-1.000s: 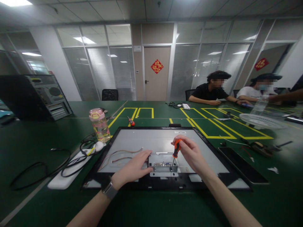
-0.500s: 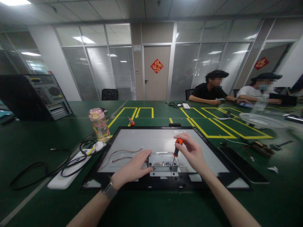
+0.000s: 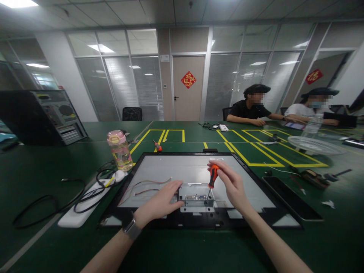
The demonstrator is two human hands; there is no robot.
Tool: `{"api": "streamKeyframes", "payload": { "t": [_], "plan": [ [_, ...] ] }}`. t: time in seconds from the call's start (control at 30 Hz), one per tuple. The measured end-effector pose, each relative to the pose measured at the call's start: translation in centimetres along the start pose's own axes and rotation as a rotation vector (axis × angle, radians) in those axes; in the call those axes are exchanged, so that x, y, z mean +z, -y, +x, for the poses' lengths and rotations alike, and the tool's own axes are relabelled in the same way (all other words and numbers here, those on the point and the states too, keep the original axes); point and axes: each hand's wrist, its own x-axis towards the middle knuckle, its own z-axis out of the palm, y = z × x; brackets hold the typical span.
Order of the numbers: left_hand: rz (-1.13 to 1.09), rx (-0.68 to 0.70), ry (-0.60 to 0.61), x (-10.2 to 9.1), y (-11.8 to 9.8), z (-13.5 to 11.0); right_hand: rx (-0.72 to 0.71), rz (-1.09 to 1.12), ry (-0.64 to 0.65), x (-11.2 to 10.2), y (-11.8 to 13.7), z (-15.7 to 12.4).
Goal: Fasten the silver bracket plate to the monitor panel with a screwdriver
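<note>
A monitor panel point(image 3: 176, 167) lies with its grey back up and black frame around it. On it, near the front edge, sits a metal bracket point(image 3: 196, 207) with connector ports. My left hand point(image 3: 160, 201) grips the bracket's left end, thumb along the front and fingers over the top. My right hand point(image 3: 231, 182) has its fingers around the orange and black handle of a screwdriver point(image 3: 212, 177). The screwdriver is tilted, its tip down at the bracket's right end; the exact contact is too small to make out. Thin wires point(image 3: 148, 185) lie on the panel left of the bracket.
Left are a pink-lidded bottle point(image 3: 119, 151), a white power strip point(image 3: 82, 204) with black cables and a computer case point(image 3: 42, 115). A second screwdriver point(image 3: 158, 146) lies behind the panel. Right is a black phone-like slab point(image 3: 292, 199). Two people sit at the far right.
My right hand's fingers have shifted on the screwdriver handle and opened a little straighter, showing more of the handle. My left hand stays on the bracket. One seated person has leaned slightly left.
</note>
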Motion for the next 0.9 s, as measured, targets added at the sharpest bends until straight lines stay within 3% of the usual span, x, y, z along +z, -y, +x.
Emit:
{"api": "streamKeyframes", "payload": {
  "t": [0.27,0.43,0.6,0.9],
  "plan": [
    [-0.006,-0.001,0.003,-0.08,-0.34,0.03,-0.058,-0.088,-0.055,0.05,0.07,0.17],
    [-0.007,0.0,0.003,-0.08,-0.25,0.06,-0.02,0.016,-0.005,0.03,0.25,0.06],
    [0.011,0.0,0.003,0.05,0.09,0.07,-0.067,-0.051,-0.064,0.1,0.4,0.14],
    [0.003,-0.009,0.01,-0.09,-0.14,-0.03,0.061,0.124,-0.059,0.05,-0.09,0.39]
  ]
}}
